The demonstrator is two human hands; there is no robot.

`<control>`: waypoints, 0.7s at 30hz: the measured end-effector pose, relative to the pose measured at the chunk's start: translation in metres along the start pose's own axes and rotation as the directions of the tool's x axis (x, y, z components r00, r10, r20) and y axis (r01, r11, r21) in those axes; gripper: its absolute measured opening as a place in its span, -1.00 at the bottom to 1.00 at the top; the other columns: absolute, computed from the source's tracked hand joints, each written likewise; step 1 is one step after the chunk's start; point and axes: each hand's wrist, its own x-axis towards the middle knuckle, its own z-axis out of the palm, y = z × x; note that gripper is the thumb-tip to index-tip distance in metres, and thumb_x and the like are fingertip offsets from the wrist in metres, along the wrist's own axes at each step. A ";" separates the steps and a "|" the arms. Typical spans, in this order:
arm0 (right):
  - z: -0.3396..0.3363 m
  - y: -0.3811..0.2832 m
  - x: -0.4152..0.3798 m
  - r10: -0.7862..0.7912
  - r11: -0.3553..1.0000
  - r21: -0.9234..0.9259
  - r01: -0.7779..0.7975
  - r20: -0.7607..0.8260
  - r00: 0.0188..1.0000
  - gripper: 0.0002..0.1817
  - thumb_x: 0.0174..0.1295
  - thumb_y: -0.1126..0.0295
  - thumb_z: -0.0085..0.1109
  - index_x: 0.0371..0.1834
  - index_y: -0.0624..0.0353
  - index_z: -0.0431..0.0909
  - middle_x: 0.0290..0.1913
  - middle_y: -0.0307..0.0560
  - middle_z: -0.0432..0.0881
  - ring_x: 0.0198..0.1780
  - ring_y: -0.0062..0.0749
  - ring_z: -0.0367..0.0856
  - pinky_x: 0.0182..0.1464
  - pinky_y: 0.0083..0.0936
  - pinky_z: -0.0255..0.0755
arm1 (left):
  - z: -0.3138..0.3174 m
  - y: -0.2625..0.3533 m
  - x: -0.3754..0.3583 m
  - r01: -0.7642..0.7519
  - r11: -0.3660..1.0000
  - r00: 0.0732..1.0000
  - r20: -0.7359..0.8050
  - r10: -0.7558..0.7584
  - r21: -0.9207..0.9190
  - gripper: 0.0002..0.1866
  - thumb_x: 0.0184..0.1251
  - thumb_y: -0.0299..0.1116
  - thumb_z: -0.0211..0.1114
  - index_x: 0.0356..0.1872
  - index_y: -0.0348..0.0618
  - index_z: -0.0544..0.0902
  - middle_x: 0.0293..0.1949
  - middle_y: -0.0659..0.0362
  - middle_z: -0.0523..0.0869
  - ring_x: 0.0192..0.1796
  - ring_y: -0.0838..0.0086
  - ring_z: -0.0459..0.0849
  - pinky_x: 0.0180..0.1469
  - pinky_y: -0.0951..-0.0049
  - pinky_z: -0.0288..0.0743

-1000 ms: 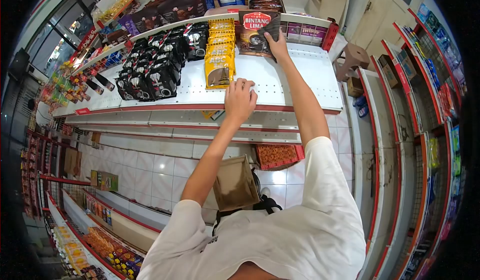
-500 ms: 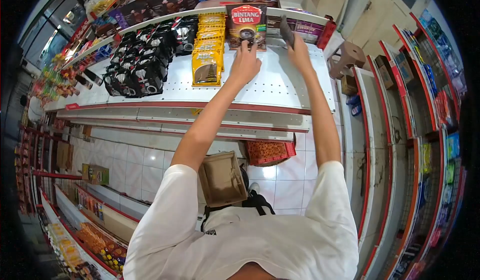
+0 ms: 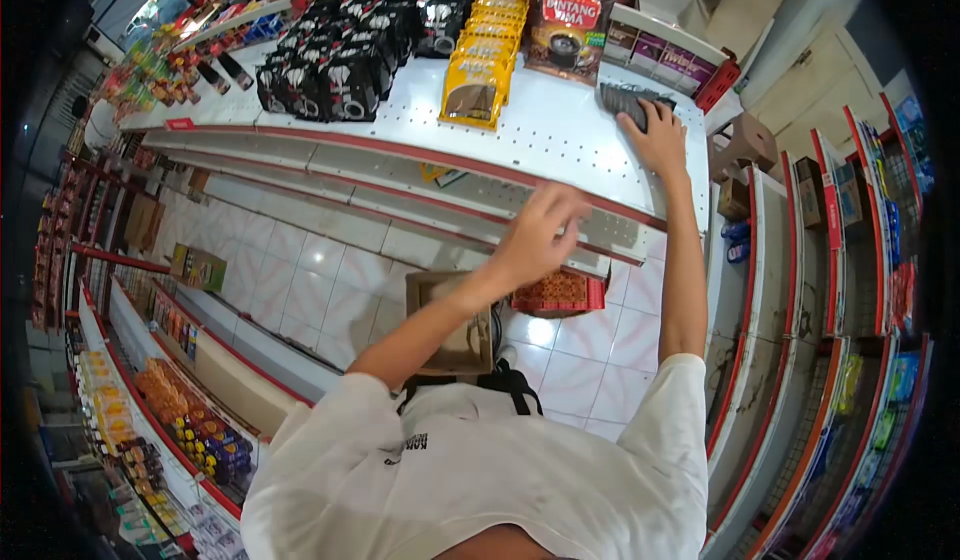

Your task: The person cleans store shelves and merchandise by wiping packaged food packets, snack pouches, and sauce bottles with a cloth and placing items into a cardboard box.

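Note:
My right hand [image 3: 657, 138] presses a dark grey, cloth-like thing [image 3: 622, 100] onto the white perforated shelf [image 3: 560, 150], fingers bent over its right end. Just behind it, the Bintang Lima coffee pack [image 3: 566, 45] leans upright against the back panel. My left hand [image 3: 545, 232] is in front of the shelf's red edge, slightly blurred, with loosely bent fingers apart and nothing visible in them. Yellow ABC sachets [image 3: 478, 85] lie in an overlapping row left of the coffee pack. Black packets [image 3: 340, 75] fill rows farther left.
Purple boxes [image 3: 665, 60] stand behind the right end of the shelf. Below are an open cardboard box [image 3: 432, 282] and a red patterned box [image 3: 560, 295] on the tiled floor. Stocked racks [image 3: 850, 360] line the right; another shelf [image 3: 215, 430] runs at lower left.
My left hand has left the coffee pack and drawn back in front of the shelf edge. My right hand has lowered the grey cloth-like thing from upright to flat on the shelf. The view has shifted.

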 end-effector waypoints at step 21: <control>0.131 -0.251 -0.155 -0.046 0.693 0.683 -0.232 0.363 0.931 -0.52 0.12 0.14 0.29 -0.03 0.29 0.55 -0.01 0.08 0.61 -0.03 -0.20 0.62 0.01 -0.34 0.48 | -0.126 -0.197 -0.222 0.754 0.605 0.595 -0.125 -0.794 -0.256 -0.84 0.28 -0.43 0.15 -0.19 -0.19 0.62 -0.27 0.11 0.71 -0.20 0.46 0.66 -0.13 0.45 0.50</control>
